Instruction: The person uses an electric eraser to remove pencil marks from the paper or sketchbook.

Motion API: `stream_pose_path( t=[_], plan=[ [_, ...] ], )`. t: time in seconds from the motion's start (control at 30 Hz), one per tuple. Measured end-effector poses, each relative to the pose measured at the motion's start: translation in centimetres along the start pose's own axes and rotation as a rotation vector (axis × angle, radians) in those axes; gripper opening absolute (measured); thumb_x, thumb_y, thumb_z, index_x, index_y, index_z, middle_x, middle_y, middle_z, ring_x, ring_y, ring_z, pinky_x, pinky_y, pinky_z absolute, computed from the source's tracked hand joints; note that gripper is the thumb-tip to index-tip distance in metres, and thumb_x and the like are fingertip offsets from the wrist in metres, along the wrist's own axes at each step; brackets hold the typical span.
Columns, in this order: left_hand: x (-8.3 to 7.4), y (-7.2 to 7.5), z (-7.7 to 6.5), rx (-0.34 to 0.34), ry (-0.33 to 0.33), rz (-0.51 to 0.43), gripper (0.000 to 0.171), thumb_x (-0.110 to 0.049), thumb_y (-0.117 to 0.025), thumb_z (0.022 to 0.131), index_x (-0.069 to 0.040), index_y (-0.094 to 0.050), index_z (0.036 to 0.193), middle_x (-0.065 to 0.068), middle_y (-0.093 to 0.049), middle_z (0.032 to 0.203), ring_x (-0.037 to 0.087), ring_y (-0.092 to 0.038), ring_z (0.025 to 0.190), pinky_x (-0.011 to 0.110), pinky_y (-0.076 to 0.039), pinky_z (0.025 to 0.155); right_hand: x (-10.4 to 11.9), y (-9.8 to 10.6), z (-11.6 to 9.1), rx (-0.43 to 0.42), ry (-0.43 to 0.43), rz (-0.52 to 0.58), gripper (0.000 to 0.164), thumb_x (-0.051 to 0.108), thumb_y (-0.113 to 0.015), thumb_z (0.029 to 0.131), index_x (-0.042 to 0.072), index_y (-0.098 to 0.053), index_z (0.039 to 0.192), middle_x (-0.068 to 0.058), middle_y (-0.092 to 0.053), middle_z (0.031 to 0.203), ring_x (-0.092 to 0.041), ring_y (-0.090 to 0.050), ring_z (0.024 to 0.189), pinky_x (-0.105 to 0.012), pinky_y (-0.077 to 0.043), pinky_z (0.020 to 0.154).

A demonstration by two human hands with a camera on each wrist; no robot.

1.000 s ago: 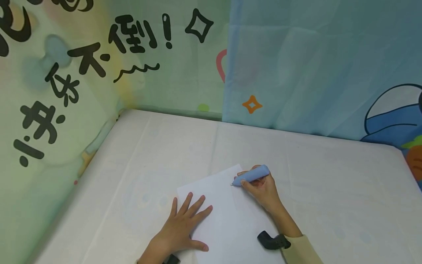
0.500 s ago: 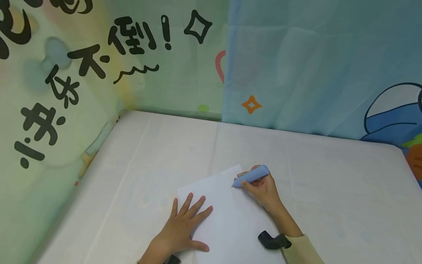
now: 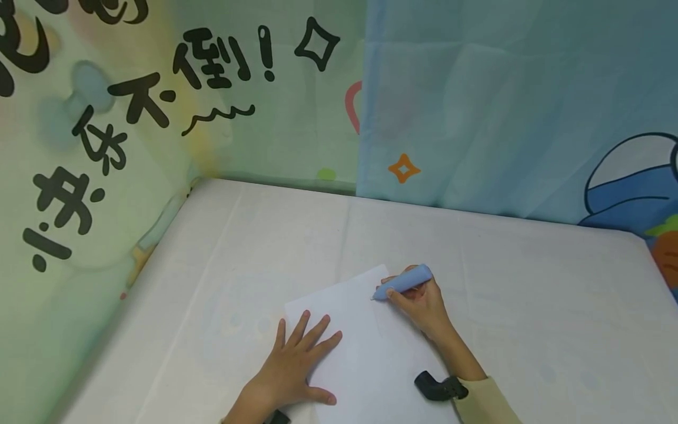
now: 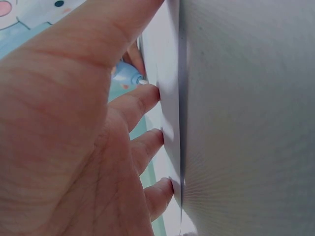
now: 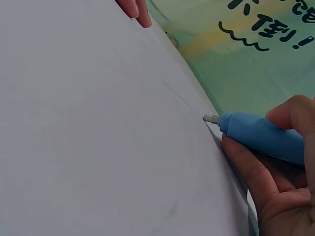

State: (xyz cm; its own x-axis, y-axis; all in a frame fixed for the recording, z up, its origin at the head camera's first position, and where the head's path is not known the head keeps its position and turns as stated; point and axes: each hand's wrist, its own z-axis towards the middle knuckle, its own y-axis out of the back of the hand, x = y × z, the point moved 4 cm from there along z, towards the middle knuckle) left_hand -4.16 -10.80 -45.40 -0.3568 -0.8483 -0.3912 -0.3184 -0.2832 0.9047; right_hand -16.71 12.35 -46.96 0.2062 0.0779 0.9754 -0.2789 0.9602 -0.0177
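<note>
My right hand (image 3: 424,303) pinches a thick, light-blue electric eraser (image 3: 405,282) between thumb and fingers. In the right wrist view, the pale tip of this electric eraser (image 5: 266,135) touches or nearly touches the white paper (image 5: 108,128); a faint thin line runs on the sheet by the tip. My left hand (image 3: 291,365) lies with its fingers spread over the left edge of the paper (image 3: 360,347). The left wrist view has the left hand's fingertips (image 4: 155,137) resting on the sheet, the eraser's nose beyond them.
A white cloth covers the table (image 3: 275,235) beneath the paper. Printed curtains (image 3: 477,106) stand along the back and left edges. A black wrist mount (image 3: 436,386) sits at the right sleeve (image 3: 484,400).
Both hands stay in nearly the same place. The eraser's tip shifts only very slightly on the paper, and the head view drifts a little.
</note>
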Motion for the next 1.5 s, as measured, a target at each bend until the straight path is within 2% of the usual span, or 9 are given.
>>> stream_pose_path(
  t=[0.17, 0.43, 0.83, 0.97, 1.2, 1.5],
  plan=[
    [0.01, -0.03, -0.04, -0.002, -0.001, 0.003, 0.098, -0.063, -0.074, 0.070, -0.026, -0.037, 0.151, 0.004, -0.025, 0.161, 0.037, -0.012, 0.149, 0.068, -0.013, 0.112, -0.01, 0.00, -0.03, 0.007, 0.006, -0.032, 0.034, -0.021, -0.062, 0.079, -0.017, -0.038, 0.102, -0.003, -0.074, 0.094, -0.009, -0.072, 0.086, -0.019, -0.055, 0.079],
    [0.07, -0.09, -0.01, -0.004, -0.001, 0.015, 0.098, -0.064, -0.074, 0.069, -0.027, -0.037, 0.152, 0.004, -0.025, 0.161, 0.038, -0.012, 0.149, 0.068, -0.013, 0.112, -0.18, -0.01, 0.11, -0.003, -0.007, 0.009, 0.036, -0.023, -0.061, 0.080, -0.018, -0.035, 0.104, 0.006, -0.073, 0.095, -0.011, -0.073, 0.086, -0.021, -0.055, 0.081],
    [0.08, -0.10, 0.09, 0.003, 0.003, 0.012, 0.098, -0.064, -0.074, 0.070, -0.027, -0.036, 0.152, 0.004, -0.024, 0.162, 0.038, -0.011, 0.149, 0.069, -0.013, 0.112, -0.11, 0.04, 0.02, 0.000, -0.022, -0.026, 0.037, -0.022, -0.062, 0.078, -0.017, -0.036, 0.104, 0.003, -0.073, 0.094, -0.008, -0.072, 0.087, -0.020, -0.055, 0.078],
    [0.06, -0.11, 0.06, 0.001, 0.000, 0.010, 0.098, -0.064, -0.074, 0.070, -0.026, -0.036, 0.152, 0.004, -0.024, 0.161, 0.038, -0.012, 0.149, 0.069, -0.013, 0.112, -0.11, 0.02, 0.01, 0.006, -0.026, 0.005, 0.036, -0.022, -0.061, 0.080, -0.017, -0.035, 0.105, 0.004, -0.073, 0.095, -0.010, -0.072, 0.087, -0.020, -0.055, 0.080],
    [0.06, -0.14, 0.05, -0.002, 0.000, 0.002, 0.098, -0.064, -0.074, 0.070, -0.026, -0.037, 0.151, 0.004, -0.024, 0.161, 0.038, -0.012, 0.149, 0.069, -0.012, 0.112, -0.03, -0.04, 0.06, 0.021, -0.015, 0.064, 0.035, -0.022, -0.060, 0.081, -0.019, -0.034, 0.104, 0.000, -0.073, 0.098, -0.014, -0.073, 0.089, -0.022, -0.055, 0.083],
    [0.07, -0.18, 0.08, 0.006, 0.005, 0.002, 0.098, -0.064, -0.074, 0.070, -0.026, -0.036, 0.152, 0.004, -0.024, 0.162, 0.038, -0.011, 0.149, 0.069, -0.012, 0.112, 0.12, -0.23, 0.05, 0.039, 0.041, 0.000, 0.034, -0.024, -0.062, 0.077, -0.017, -0.037, 0.100, -0.012, -0.073, 0.092, -0.013, -0.073, 0.085, -0.022, -0.056, 0.077]
  ],
)
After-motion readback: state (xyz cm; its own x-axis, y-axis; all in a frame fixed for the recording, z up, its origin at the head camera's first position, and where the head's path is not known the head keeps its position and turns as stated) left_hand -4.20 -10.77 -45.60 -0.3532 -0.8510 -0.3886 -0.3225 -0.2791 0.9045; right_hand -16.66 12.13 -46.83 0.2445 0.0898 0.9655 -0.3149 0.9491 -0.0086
